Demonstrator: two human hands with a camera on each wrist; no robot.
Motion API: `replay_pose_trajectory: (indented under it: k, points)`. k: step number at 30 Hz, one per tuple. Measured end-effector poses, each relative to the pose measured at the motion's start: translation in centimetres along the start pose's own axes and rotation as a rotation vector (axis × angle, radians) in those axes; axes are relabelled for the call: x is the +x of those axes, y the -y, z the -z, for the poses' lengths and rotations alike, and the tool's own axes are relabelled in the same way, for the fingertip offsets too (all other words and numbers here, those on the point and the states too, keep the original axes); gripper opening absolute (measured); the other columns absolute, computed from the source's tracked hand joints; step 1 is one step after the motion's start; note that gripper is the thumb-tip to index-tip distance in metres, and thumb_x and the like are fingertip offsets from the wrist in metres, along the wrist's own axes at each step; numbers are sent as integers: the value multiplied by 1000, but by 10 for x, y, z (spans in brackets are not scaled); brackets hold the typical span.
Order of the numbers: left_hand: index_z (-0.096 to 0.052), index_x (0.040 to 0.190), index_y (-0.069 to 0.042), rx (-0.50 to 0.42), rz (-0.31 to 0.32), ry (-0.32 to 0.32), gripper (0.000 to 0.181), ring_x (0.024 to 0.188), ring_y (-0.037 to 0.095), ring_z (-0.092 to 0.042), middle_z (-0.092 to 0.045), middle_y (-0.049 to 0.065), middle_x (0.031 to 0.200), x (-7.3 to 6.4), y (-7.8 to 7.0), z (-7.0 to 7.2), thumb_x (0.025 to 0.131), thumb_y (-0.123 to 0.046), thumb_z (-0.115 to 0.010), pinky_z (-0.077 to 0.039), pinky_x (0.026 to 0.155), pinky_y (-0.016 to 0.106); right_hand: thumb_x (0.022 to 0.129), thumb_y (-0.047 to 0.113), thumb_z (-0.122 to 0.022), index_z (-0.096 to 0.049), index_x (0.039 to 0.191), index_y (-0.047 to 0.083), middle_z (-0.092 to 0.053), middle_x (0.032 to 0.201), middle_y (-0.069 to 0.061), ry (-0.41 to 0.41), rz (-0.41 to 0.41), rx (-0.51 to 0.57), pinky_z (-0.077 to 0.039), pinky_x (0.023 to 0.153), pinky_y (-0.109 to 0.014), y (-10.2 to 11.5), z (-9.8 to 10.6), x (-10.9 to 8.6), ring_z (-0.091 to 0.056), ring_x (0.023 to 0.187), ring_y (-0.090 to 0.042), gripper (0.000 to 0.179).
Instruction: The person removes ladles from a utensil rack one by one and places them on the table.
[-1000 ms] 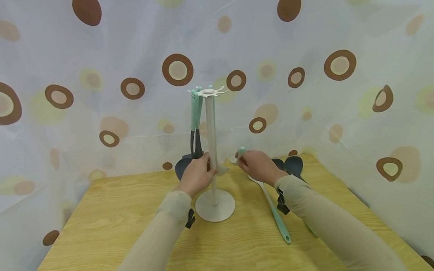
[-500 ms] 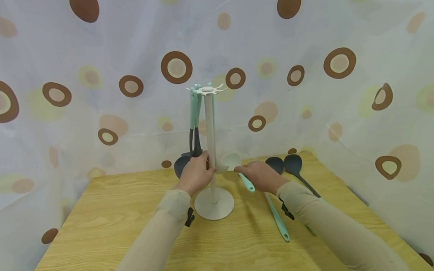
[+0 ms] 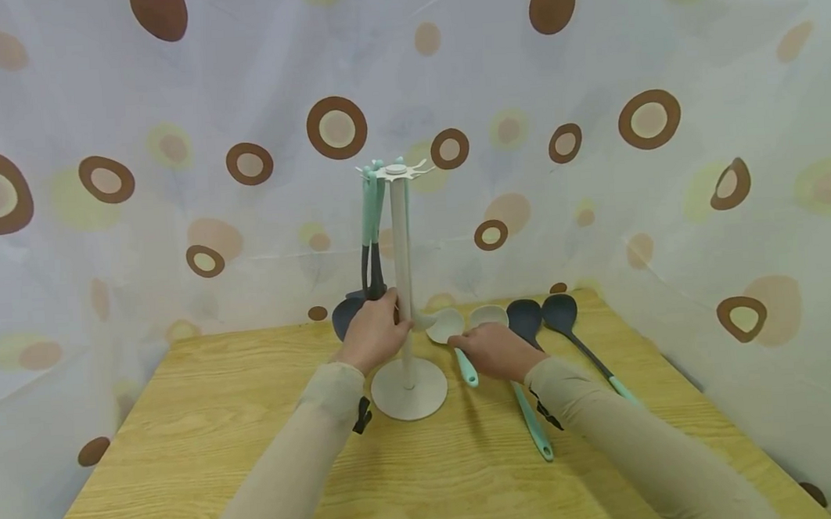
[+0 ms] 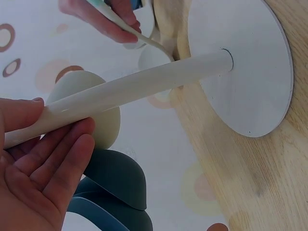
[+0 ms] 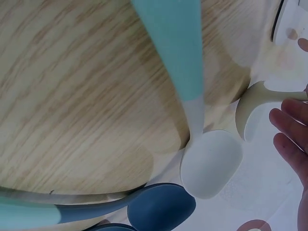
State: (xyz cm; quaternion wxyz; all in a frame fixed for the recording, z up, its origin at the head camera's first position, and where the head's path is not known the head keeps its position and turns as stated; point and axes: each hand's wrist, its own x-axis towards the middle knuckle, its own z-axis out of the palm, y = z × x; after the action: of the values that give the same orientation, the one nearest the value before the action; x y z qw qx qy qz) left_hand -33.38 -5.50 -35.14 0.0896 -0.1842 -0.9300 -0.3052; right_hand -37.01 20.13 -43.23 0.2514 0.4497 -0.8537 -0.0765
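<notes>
My left hand [image 3: 375, 332] grips the white pole [image 3: 403, 268] of a utensil stand, thumb on one side and fingers on the other in the left wrist view. My right hand [image 3: 494, 351] pinches a white ladle [image 3: 446, 326] by its shaft, low to the right of the pole. Its mint handle [image 3: 467, 369] slants down toward me. Several mint-handled utensils [image 3: 371, 222] hang from the stand's hooked top, with dark heads [image 4: 118, 180] beside my left hand. A pale utensil head [image 4: 109, 127] hangs behind the pole.
Right of the ladle lies a white spoon-like utensil [image 5: 211, 163], partly under my right hand in the head view. Two dark blue utensils [image 3: 526, 319] with mint handles lie farther right. The stand's round base [image 3: 410, 397] rests on the wooden table [image 3: 255, 425], before a patterned curtain [image 3: 272, 79].
My right hand has lowered the ladle, and its handle end has swung downward toward me. The left hand keeps its grip on the pole.
</notes>
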Motion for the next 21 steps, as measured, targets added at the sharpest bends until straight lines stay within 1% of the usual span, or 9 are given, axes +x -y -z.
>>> replay_pose_trajectory:
  k: [4, 8, 11, 14, 16, 21]
  points:
    - [-57, 115, -10, 1, -4, -1, 20, 74, 14, -66, -66, 2, 86, 0, 0, 0, 99, -22, -63, -55, 69, 33, 97, 8, -63, -66, 105, 14, -55, 58, 3, 1, 11, -20, -38, 45, -26, 0, -3, -3, -50, 48, -12, 10]
    - [-57, 115, -9, 0, -14, -11, 21, 73, 14, -66, -66, 2, 86, 1, 1, -1, 99, -21, -63, -55, 69, 34, 98, 13, -63, -62, 98, 15, -49, 56, 3, 32, 6, -54, -36, 44, -27, 3, -1, -5, -47, 45, -12, 3]
    - [-57, 116, -9, 2, -13, -10, 21, 74, 14, -66, -66, 2, 86, 1, 1, 0, 99, -21, -62, -55, 69, 34, 96, 17, -67, -61, 93, 16, -46, 53, 5, 56, 9, -73, -33, 43, -26, 6, 1, -6, -42, 43, -10, 7]
    - [-57, 117, -9, 4, -5, -8, 22, 74, 14, -66, -67, 2, 87, 1, 0, 0, 99, -21, -62, -55, 70, 34, 94, 20, -70, -61, 90, 17, -47, 52, 6, 61, 24, -73, -30, 42, -24, 9, 2, -8, -40, 42, -9, 11]
    - [-57, 117, -9, 6, -1, -7, 22, 75, 14, -66, -67, 2, 87, 0, 0, 0, 99, -21, -62, -55, 70, 34, 94, 20, -70, -61, 89, 17, -47, 52, 6, 63, 29, -72, -28, 43, -24, 9, 1, -9, -38, 41, -8, 11]
    - [-57, 118, -10, 7, -2, -3, 22, 75, 15, -66, -67, 2, 87, 0, -1, 0, 99, -21, -62, -55, 70, 34, 94, 20, -69, -59, 87, 18, -42, 48, 7, 68, 31, -85, -21, 43, -23, 9, -1, -11, -32, 40, -6, 13]
